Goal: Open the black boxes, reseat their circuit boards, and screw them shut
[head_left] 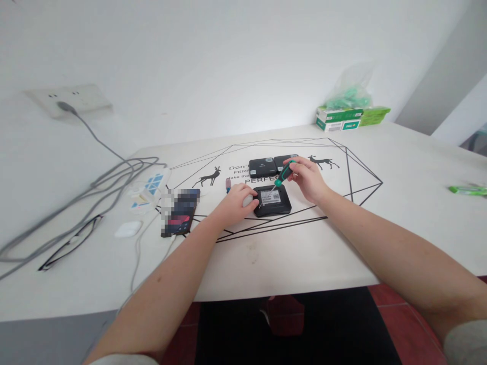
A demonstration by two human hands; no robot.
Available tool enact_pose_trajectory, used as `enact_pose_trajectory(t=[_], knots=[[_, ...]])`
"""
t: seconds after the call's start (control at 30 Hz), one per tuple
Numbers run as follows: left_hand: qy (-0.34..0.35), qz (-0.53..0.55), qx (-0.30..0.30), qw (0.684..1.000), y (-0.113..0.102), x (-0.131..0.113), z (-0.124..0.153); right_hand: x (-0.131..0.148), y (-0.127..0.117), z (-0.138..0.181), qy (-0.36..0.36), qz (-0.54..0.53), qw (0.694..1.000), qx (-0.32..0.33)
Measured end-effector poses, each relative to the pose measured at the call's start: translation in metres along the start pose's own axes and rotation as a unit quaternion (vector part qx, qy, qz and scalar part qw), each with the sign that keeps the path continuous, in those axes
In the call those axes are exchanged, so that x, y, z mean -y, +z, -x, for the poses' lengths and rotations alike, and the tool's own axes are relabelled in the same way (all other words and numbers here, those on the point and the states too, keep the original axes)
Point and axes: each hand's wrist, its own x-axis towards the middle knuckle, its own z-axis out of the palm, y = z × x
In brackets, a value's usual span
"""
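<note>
Black device [272, 201] matt plastic; screwdriver [282, 176] handle glossy green plastic; table [289, 253] smooth.

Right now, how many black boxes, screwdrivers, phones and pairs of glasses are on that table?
Black boxes: 3 (front box, back-left box, back-right box)
Screwdriver: 1, held in the right hand
Phone: 1
Glasses: 1
Total: 6

Three black devices [280, 205], one screwdriver [283, 175], one phone [181, 213] (its screen blurred).
</note>
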Motion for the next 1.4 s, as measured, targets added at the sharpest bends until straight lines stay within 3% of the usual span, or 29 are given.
enact_pose_trajectory(t=[1.4], knots=[[0.038,0.048,0.024,0.998,-0.007,-0.014,0.001,0.002,0.002,0.003,-0.005,0.008,1.000,0.014]])
